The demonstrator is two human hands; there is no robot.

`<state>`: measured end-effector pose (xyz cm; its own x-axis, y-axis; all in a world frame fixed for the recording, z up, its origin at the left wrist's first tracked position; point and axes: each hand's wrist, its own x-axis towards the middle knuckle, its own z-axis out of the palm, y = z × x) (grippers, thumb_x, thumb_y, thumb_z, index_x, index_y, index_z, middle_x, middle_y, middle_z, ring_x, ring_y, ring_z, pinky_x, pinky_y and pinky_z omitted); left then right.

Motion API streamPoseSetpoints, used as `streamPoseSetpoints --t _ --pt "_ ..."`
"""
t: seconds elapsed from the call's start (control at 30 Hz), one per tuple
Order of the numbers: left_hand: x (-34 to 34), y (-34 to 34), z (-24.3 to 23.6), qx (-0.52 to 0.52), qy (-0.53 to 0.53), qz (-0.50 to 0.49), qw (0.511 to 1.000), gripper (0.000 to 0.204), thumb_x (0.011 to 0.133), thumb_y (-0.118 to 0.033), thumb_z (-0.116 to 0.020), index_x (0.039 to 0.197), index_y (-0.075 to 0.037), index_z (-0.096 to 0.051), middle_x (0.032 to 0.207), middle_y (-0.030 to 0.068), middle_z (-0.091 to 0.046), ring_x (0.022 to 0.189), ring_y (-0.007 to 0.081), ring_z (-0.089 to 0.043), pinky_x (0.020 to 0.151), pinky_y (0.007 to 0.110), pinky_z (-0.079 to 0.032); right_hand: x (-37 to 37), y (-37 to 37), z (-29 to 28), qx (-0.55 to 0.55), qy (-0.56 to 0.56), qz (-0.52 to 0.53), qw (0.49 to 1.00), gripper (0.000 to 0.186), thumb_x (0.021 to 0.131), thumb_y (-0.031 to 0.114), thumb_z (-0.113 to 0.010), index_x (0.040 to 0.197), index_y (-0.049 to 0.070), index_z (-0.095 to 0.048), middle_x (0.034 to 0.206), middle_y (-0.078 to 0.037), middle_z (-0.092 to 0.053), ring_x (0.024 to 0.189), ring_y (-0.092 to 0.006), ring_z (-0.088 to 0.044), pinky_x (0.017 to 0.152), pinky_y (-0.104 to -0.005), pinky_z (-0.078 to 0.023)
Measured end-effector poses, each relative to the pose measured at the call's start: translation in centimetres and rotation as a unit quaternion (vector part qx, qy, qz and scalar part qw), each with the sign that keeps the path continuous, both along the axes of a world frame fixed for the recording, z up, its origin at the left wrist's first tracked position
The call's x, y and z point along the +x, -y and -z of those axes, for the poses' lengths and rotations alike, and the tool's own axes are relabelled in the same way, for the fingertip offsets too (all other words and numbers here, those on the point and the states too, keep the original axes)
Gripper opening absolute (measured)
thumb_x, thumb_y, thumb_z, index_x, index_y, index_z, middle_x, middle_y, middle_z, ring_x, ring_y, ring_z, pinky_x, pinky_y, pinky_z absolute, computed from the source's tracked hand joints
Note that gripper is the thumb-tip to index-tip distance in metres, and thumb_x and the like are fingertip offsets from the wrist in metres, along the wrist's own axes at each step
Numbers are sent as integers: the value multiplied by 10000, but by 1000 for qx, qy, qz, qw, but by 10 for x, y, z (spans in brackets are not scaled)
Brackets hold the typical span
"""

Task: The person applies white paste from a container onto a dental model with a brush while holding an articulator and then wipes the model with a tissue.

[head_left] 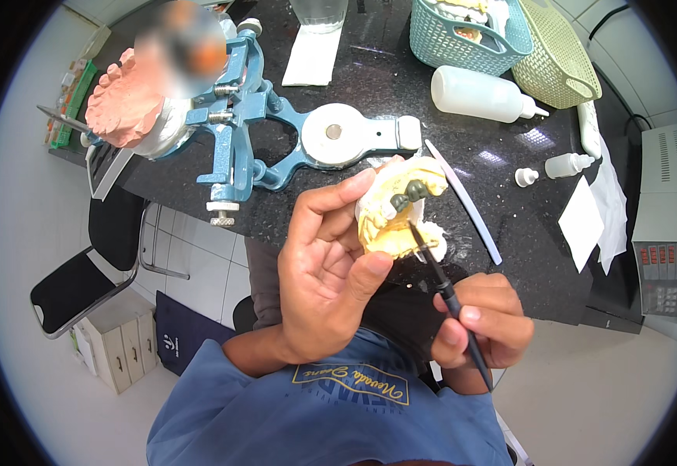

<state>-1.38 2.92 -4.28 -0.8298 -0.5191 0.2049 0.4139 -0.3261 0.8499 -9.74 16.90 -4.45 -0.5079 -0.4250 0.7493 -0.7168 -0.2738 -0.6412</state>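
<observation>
A blurred patch hid the top of the blue metal articulator (234,116); the clear glass container (319,12) and teal woven basket (463,35) were cut off by the upper edge.

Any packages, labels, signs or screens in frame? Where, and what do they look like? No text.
Squeeze bottle: white, lying on the black counter by the baskets.
Small dropper bottle: white, lying right of it.
Grey machine: far right, boxy, with a red-orange display panel.
Green box: far left counter edge, details too small to tell.
Shirt print: yellow-framed emblem on blue fabric.
</observation>
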Motion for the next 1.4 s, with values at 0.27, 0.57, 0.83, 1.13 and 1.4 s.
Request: streamPoseSetpoints --t 0.27,0.57,0.83,1.13,1.4 --pt "5 11 -8 137 43 72 987 577 961 -246 -594 1359 60 -310 1313 220 -523 1198 240 -556 985 366 -488 1 -6 3 -33 39 7 999 280 913 168 -632 1107 28 -488 870 -133 -561 606 -168 -583 496 -267 -503" --pt "4 4 -13 185 96 100 973 695 910 -410 -630 1368 19 -333 1298 207 -533 1143 292 -603 909 422 -557 -42 -71 -11 -33 -40 318 947 539 1034 463 -297 1279 13 -467 1026 -224 -670 735 -254 -649 589 -301 -519" --pt "-4 -17 -21 189 97 191 958 830 952 -512 -480 1484 36 -157 1469 305 -300 1253 426 -484 917 423 -555 -92 -130 -41 409 -45 392 823 339 839 156 -718 1150 39 -652 1172 -183 -653 1102 -308 -625 945 -377 -470" --pt "-9 -53 -20 167 71 182 966 856 772 -463 -749 1365 -47 -291 1336 219 -481 1132 428 -585 929 465 -547 -99 -126 -19 385 -147 433 801 154 922 140 -606 989 32 -693 960 -168 -704 938 -312 -675 830 -391 -512" --pt "-12 -69 -7 19 36 122 992 905 712 -206 -854 1412 28 -331 1355 140 -422 1195 330 -558 984 410 -517 -69 -115 -30 148 85 478 862 261 950 252 -625 897 -3 -605 712 11 -550 672 -69 -462 602 -230 -388"
